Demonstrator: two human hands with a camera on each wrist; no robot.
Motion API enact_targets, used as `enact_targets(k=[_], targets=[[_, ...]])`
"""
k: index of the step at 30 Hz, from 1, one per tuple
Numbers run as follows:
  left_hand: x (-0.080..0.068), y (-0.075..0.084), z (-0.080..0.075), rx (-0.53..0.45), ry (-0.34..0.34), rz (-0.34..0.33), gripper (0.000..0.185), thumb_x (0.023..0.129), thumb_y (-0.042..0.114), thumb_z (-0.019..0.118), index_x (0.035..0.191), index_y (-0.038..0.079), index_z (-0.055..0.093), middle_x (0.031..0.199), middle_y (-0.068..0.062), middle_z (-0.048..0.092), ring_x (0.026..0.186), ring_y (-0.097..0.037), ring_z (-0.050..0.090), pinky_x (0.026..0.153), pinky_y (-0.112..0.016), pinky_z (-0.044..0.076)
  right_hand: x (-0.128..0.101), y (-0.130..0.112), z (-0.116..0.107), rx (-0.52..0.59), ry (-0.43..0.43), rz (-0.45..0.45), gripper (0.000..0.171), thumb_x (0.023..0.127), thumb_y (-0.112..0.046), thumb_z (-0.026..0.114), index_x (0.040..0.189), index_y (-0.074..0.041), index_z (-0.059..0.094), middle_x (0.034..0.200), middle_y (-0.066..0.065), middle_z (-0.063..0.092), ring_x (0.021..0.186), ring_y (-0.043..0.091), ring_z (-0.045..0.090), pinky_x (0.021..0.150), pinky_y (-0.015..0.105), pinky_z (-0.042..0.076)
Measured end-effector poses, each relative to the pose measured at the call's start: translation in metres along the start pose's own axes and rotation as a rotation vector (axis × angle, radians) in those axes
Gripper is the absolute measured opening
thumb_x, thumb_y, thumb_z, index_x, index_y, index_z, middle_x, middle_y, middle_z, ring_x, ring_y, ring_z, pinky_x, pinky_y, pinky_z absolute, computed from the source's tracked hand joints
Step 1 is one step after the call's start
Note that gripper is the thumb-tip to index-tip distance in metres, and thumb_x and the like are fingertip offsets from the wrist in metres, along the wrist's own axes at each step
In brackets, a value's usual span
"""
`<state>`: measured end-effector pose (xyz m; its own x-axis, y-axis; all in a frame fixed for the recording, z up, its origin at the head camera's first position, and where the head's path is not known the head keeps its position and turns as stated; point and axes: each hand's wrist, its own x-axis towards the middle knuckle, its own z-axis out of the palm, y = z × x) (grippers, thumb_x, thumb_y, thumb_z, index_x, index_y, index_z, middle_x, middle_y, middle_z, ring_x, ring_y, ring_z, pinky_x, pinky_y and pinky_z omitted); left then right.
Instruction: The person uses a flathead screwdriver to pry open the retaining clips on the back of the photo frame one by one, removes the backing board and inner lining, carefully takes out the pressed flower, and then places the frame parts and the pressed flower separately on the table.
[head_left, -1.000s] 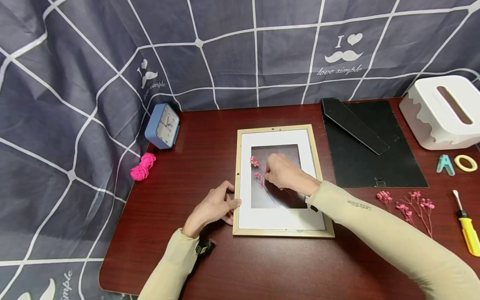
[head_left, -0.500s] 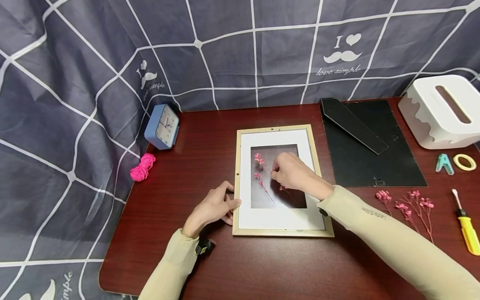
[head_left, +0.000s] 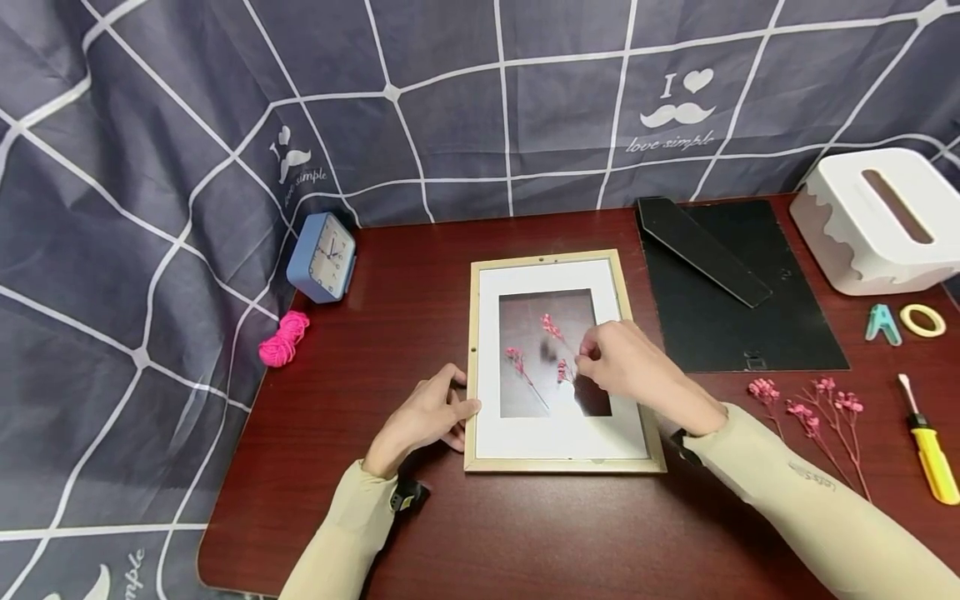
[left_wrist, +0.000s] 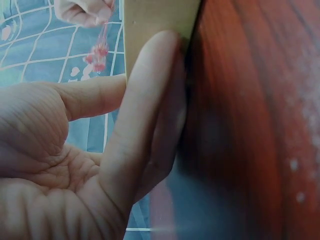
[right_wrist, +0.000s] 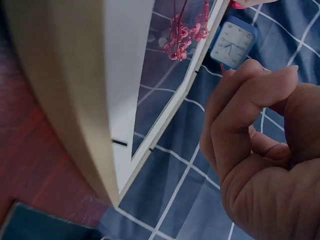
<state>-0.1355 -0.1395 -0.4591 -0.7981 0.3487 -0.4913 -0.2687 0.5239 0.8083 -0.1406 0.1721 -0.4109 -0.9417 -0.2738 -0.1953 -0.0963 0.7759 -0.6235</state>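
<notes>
A light wooden picture frame [head_left: 472, 367] with a white mat lies flat on the dark red table. My left hand [head_left: 461, 396] rests against its left edge with fairly straight fingers [left_wrist: 145, 125] touching the frame [left_wrist: 155, 20]. My right hand [head_left: 585, 354] hovers over the right part of the glass window and pinches a pink dried flower sprig [head_left: 552, 327] by its stem. The sprig [right_wrist: 185, 32] hangs above the glass. A second pink sprig [head_left: 517, 362] lies on the glass at the left of the window.
A blue clock [head_left: 322, 254] and pink yarn [head_left: 281, 340] sit at the left. The black backing board [head_left: 735, 292] and white tissue box [head_left: 881, 221] are at the right, with loose pink sprigs [head_left: 817, 408], a yellow screwdriver [head_left: 930, 450], tape roll [head_left: 922, 319] and teal clip [head_left: 882, 325].
My right hand has moved right and slightly down across the window, carrying a sprig with it. One sprig stays on the glass at the left. The left hand has not moved.
</notes>
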Motion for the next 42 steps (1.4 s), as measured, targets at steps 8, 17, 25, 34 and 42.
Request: enact_targets(k=[8, 17, 25, 34, 42], targets=[[0.0, 0.0, 0.0, -0.004, -0.007, -0.014, 0.038, 0.106, 0.011, 0.069, 0.138, 0.001, 0.05, 0.087, -0.013, 0.062, 0.063, -0.019, 0.073, 0.061, -0.041, 0.072, -0.031, 0.014, -0.005, -0.009, 0.08, 0.033, 0.013, 0.099, -0.01, 0.072, 0.087, -0.009, 0.077, 0.073, 0.0, 0.064, 0.066, 0.015, 0.051, 0.054, 0.024, 0.039], [0.0, 0.0, 0.001, 0.006, 0.006, -0.001, 0.036, 0.105, 0.01, 0.069, 0.135, 0.0, 0.052, 0.088, -0.013, 0.061, 0.06, -0.018, 0.072, 0.06, -0.04, 0.071, -0.065, 0.038, -0.004, 0.013, 0.137, 0.065, 0.009, 0.097, -0.009, 0.073, 0.089, -0.006, 0.076, 0.064, -0.004, 0.061, 0.061, 0.011, 0.053, 0.047, 0.021, 0.037], [0.0, 0.0, 0.001, -0.003, 0.005, 0.001, 0.036, 0.105, 0.009, 0.07, 0.135, 0.0, 0.052, 0.088, -0.013, 0.061, 0.06, -0.018, 0.072, 0.06, -0.04, 0.072, -0.101, 0.067, -0.006, 0.059, 0.123, 0.193, 0.011, 0.101, -0.013, 0.073, 0.095, -0.005, 0.074, 0.064, -0.003, 0.064, 0.053, 0.011, 0.061, 0.043, 0.024, 0.047], [0.0, 0.001, 0.001, 0.012, 0.008, -0.01, 0.037, 0.106, 0.01, 0.069, 0.137, 0.0, 0.051, 0.09, -0.013, 0.06, 0.062, -0.018, 0.072, 0.061, -0.039, 0.072, -0.128, 0.109, -0.009, 0.059, 0.117, 0.339, 0.016, 0.105, -0.015, 0.07, 0.097, -0.001, 0.072, 0.066, -0.003, 0.067, 0.056, 0.011, 0.063, 0.046, 0.024, 0.051], [0.0, 0.002, 0.001, 0.023, 0.006, -0.01, 0.038, 0.106, 0.011, 0.069, 0.138, 0.0, 0.051, 0.089, -0.013, 0.061, 0.062, -0.019, 0.072, 0.061, -0.038, 0.072, -0.138, 0.133, -0.014, 0.013, 0.128, 0.372, 0.018, 0.104, -0.016, 0.07, 0.091, -0.004, 0.073, 0.062, -0.004, 0.066, 0.056, 0.011, 0.063, 0.045, 0.025, 0.048]])
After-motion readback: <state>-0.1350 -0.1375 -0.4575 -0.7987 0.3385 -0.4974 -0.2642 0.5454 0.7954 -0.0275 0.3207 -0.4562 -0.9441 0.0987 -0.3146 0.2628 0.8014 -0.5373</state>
